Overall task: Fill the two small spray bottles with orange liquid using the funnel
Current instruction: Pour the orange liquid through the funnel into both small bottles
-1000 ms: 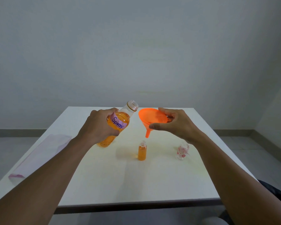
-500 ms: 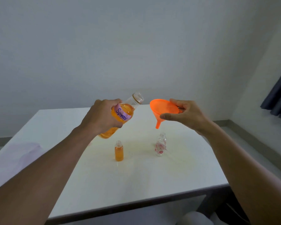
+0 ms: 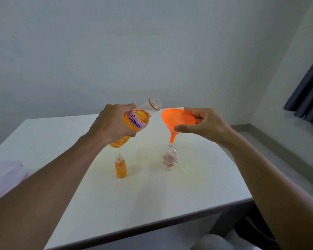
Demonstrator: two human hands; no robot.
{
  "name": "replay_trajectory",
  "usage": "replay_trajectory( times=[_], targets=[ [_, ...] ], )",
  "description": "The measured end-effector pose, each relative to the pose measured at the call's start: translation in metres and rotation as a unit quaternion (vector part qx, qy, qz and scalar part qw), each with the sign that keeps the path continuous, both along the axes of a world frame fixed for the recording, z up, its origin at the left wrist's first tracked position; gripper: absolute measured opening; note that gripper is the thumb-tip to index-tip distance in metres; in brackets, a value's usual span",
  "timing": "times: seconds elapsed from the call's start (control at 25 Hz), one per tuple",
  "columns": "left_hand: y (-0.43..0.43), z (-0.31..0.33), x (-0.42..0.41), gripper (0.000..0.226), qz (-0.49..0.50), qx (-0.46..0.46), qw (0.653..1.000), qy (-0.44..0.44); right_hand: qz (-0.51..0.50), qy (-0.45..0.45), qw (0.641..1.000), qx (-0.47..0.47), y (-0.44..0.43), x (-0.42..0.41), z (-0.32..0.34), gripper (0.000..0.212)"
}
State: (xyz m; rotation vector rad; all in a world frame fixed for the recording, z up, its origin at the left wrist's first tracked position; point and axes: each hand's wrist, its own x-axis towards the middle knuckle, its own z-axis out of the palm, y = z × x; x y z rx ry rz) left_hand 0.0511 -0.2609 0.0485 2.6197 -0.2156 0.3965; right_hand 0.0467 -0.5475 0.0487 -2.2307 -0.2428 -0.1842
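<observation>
Your left hand (image 3: 114, 123) is wrapped round the large clear plastic bottle of orange liquid (image 3: 141, 115), the one with the purple "Spray" label. The bottle is uncapped and off the table. It is tilted with its open mouth up and to the right, near the funnel rim but not touching it. Nothing is coming out of the mouth.

Your right hand (image 3: 204, 125) grips the bright orange plastic funnel (image 3: 177, 118) by its rim, thumb on the near edge and fingers on the far edge. The spout points down, with its tip at the open neck of the small clear spray bottle with a pink flower print (image 3: 170, 157) — I can't tell whether the tip is inside the neck or just over it. That bottle stands upright on the white table (image 3: 152, 193) and looks empty.

The small plain clear spray bottle (image 3: 120, 168) stands upright to the left of the flowered one, apart from it. It is capless and holds orange liquid almost to the shoulder. It sits below the base of the large bottle.

Also in view: a pale purple sheet (image 3: 5, 175) at the table's left edge and a dark curtain (image 3: 309, 98) at far right.
</observation>
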Motion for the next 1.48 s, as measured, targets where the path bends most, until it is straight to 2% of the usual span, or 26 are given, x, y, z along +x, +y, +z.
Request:
replay_trajectory(
  times=[0.16, 0.8, 1.04, 1.48],
  targets=[
    [-0.002, 0.000, 0.000, 0.090, -0.002, 0.007, 1.000, 0.000, 0.005, 0.003, 1.000, 0.006, -0.001, -0.001, 0.000, 0.117],
    [-0.008, 0.005, -0.001, 0.089, -0.005, 0.023, 1.000, -0.003, 0.016, 0.007, 1.000, 0.011, -0.006, -0.008, 0.000, 0.124],
    [-0.011, 0.004, 0.000, 0.091, -0.010, 0.040, 0.999, -0.001, 0.021, 0.009, 1.000, 0.019, -0.004, -0.007, -0.001, 0.133],
    [-0.012, 0.003, 0.003, 0.092, -0.004, 0.056, 0.998, -0.001, 0.031, 0.016, 0.999, 0.041, -0.005, -0.004, -0.006, 0.131]
  ],
)
